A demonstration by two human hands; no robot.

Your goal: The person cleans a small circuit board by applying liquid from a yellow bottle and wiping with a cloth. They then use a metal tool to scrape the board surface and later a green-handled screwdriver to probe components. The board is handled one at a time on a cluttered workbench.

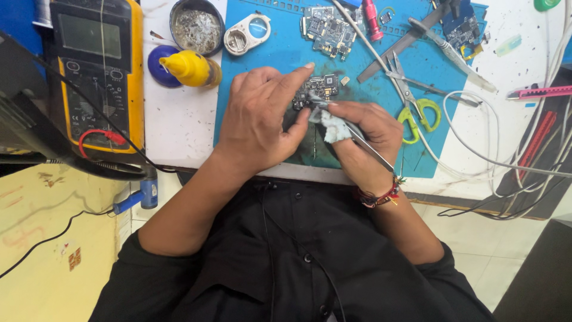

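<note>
On a blue mat (pixel 286 59) at the bench's middle, the left hand (pixel 262 119) pins a small dark circuit board (pixel 317 89) with a narrow fingertip grip. The right hand (pixel 366 137), just right, grips tweezers (pixel 369 149) holding a pale wad (pixel 333 126) against the board.

Bright even light, sharp, edges bowed

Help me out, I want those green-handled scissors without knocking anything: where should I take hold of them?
Grip the scissors by the green finger loops, probably coming in from the near right. The loops lie toward the mat's near edge, just right of the right hand, while the closed blades point away to the upper left, among a metal tool and white cables.
</note>
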